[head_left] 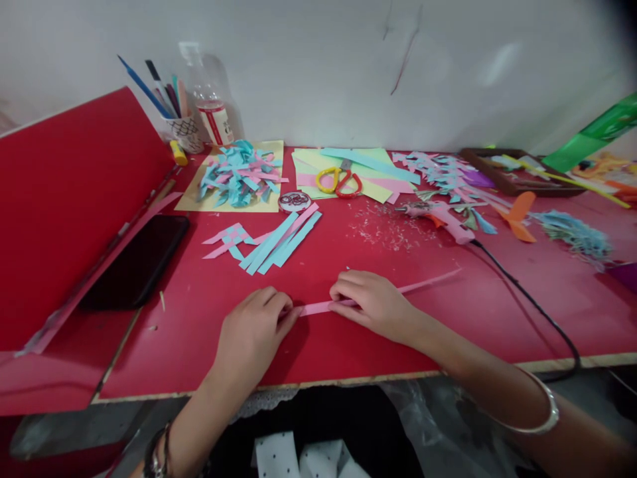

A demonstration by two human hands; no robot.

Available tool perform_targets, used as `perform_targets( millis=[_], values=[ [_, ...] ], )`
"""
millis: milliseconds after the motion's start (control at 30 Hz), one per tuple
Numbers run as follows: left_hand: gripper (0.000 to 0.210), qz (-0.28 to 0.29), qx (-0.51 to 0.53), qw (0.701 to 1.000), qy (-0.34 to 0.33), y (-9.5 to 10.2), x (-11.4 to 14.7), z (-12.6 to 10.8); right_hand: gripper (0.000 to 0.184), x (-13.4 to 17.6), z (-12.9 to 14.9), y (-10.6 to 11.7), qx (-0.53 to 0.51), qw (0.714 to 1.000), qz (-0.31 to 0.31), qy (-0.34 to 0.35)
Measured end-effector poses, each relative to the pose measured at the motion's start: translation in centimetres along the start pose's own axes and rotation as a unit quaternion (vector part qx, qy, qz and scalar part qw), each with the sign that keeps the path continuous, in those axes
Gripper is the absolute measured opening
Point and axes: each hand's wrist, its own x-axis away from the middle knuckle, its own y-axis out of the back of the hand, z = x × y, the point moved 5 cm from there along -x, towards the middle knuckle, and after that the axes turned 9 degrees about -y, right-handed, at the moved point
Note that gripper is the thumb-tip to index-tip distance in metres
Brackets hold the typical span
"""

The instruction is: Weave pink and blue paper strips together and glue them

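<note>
A narrow pink paper strip (316, 308) stretches between my two hands, low over the red table. My left hand (256, 323) pinches its left end between thumb and fingers. Farther along, my right hand (371, 305) grips the strip, and the loose end runs out past it to the right. Beyond my hands lies a fan of blue and pink paper strips (281, 240). Just left of that fan is a small woven piece of pink and blue paper (233, 238).
Yellow-and-red-handled scissors (340, 180) rest on coloured paper sheets (308, 166). A pink glue gun (440, 219) trails a black cord (527, 292) to the right edge. Curled paper pieces (239, 174) lie at the back. A black phone (142, 262) is at left by a red panel (74, 212).
</note>
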Motion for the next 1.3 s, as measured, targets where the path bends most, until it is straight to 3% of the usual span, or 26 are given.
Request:
perform_targets(
  millis=[333, 933, 1167, 1300],
  values=[
    [0.021, 0.019, 0.019, 1.0, 0.0, -0.1, -0.1, 0.0, 0.019, -0.1, 0.0, 0.0, 0.005, 1.0, 0.004, 0.006],
    [0.02, -0.02, 0.078, 0.996, 0.033, 0.2, 0.8, 0.9, 0.019, -0.2, 0.2, -0.1, 0.027, 0.999, -0.018, 0.016],
    [0.019, -0.03, 0.117, 0.993, -0.016, 0.5, 0.9, 0.7, 0.017, 0.2, 2.4, -0.2, 0.077, 0.995, -0.059, 0.034],
    [0.019, -0.042, 0.091, 0.995, -0.008, 0.4, 0.9, 0.8, 0.021, -0.4, 2.9, -0.7, 0.096, 0.994, -0.033, 0.029]
  ],
)
